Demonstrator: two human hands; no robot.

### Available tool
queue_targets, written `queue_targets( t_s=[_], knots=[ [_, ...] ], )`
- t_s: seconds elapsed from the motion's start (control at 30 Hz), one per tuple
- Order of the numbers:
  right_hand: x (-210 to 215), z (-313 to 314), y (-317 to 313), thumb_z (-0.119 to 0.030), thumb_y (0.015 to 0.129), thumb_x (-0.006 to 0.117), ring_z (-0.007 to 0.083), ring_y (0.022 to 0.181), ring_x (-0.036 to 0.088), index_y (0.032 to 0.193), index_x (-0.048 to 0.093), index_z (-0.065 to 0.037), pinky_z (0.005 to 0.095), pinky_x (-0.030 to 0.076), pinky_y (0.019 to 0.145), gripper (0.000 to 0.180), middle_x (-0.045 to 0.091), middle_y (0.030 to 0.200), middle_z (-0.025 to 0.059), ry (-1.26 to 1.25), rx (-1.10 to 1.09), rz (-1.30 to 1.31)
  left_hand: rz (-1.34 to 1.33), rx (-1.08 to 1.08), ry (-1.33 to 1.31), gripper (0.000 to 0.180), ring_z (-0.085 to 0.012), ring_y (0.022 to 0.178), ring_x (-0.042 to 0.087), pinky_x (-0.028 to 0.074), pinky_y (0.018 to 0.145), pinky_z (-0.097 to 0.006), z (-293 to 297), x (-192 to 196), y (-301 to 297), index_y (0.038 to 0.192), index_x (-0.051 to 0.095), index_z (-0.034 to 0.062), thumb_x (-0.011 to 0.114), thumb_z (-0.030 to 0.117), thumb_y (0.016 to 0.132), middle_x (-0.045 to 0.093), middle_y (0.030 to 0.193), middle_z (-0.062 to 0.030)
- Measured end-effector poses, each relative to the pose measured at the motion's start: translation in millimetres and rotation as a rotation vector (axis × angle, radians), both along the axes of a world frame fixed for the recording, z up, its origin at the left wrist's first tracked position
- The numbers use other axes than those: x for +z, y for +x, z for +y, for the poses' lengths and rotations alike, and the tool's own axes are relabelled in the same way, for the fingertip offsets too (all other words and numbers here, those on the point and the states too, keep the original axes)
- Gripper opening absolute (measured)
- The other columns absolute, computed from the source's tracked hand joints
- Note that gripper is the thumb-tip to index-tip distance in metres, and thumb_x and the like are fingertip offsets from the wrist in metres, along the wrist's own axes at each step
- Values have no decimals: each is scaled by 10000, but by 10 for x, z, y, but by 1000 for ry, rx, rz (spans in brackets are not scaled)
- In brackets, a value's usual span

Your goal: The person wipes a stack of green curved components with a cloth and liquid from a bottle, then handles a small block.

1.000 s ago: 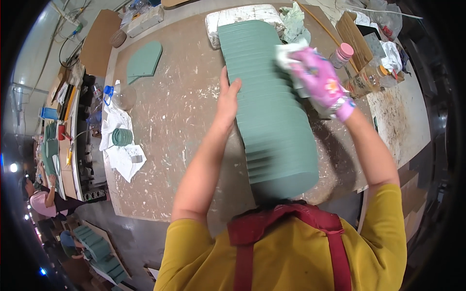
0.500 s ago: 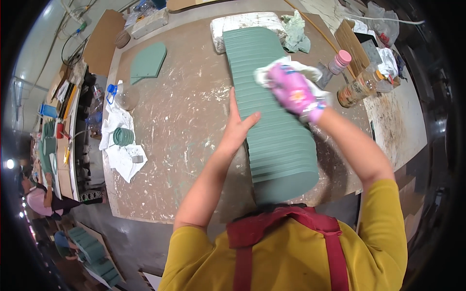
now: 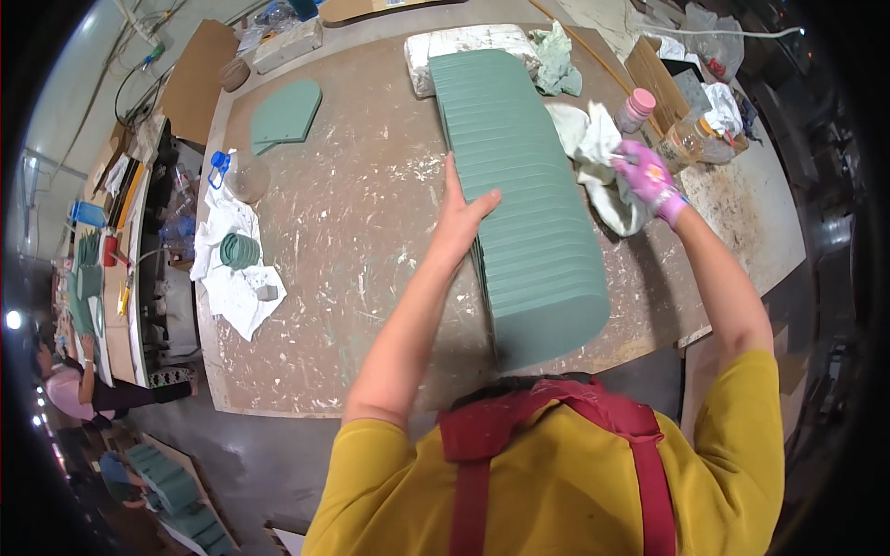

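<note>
A long row of overlapping green sheets with rounded ends (image 3: 524, 204) runs from near my body to the far side of the table. My left hand (image 3: 461, 211) rests against its left edge, fingers stretched along the side and thumb over the top. To the right of the row, my right hand (image 3: 647, 176), in a pink flowered glove, grips a white cloth (image 3: 598, 139). The cloth hangs in loose folds, apart from the sheets. The far end of the row lies against a white wrapped block (image 3: 468, 39).
A jar with a pink lid (image 3: 635, 111) and a clear bottle (image 3: 681, 144) stand right. A crumpled pale green cloth (image 3: 556, 60) lies far right. To the left are green pieces (image 3: 286, 113), a blue-capped jug (image 3: 243, 176) and a green roll on white cloth (image 3: 239, 250). People work far left.
My right hand has moved off the green sheets to the right, carrying the white cloth. My left hand stays at the left edge.
</note>
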State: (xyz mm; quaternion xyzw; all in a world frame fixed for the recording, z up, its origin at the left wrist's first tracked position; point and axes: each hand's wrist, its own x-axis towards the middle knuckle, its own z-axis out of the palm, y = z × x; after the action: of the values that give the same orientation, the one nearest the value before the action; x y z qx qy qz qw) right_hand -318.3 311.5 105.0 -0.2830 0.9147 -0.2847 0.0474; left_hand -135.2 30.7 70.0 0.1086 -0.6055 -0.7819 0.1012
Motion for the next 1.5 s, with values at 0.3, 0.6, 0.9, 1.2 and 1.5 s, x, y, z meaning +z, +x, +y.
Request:
queue_targets(
  t_s=[0.3, 0.6, 0.9, 1.2, 1.5],
  knots=[
    [683, -146, 807, -214, 870, 613, 177, 951, 591, 1097, 594, -6, 299, 472, 844, 308, 612, 1054, 98, -411, -6, -36, -92, -185, -209, 1126, -335, 1426, 116, 138, 1148, -396, 276, 52, 1269, 1470, -28, -29, 745, 348, 744, 60, 1544, -229],
    [150, -1806, 1339, -110, 722, 598, 338, 784, 602, 914, 587, -84, 443, 490, 701, 195, 583, 872, 141, -168, 554, 306, -75, -74, -368, 1130, -371, 1419, 110, 139, 1148, -426, 783, -282, 1342, 1465, 19, -35, 786, 269, 694, 84, 1523, -245],
    [329, -700, 633, -209, 892, 567, 248, 904, 620, 1128, 568, -68, 371, 513, 794, 275, 621, 997, 116, -33, 4, -98, -60, -29, -695, 1124, -344, 1415, 142, 162, 1142, -418, 732, -149, 1353, 1477, 1, -8, 778, 246, 705, 78, 1532, -220],
    [545, 159, 1326, -572, 791, 624, 364, 1353, 318, 1426, 328, -55, 430, 261, 1112, 870, 339, 1458, 208, -101, -42, 124, -278, -100, -255, 499, -261, 1135, 520, 429, 927, -390, 40, 156, 1147, 1304, 482, 25, 589, 291, 895, 525, 1284, -144],
    [-36, 13, 2238, -451, 730, 746, 376, 1326, 342, 1422, 291, 6, 418, 276, 1097, 946, 370, 1415, 231, -122, -43, 0, -218, -180, -927, 344, -200, 677, 615, 478, 631, -338, -708, 458, -311, 885, 596, 23, 638, 364, 865, 635, 731, -101]
  ],
)
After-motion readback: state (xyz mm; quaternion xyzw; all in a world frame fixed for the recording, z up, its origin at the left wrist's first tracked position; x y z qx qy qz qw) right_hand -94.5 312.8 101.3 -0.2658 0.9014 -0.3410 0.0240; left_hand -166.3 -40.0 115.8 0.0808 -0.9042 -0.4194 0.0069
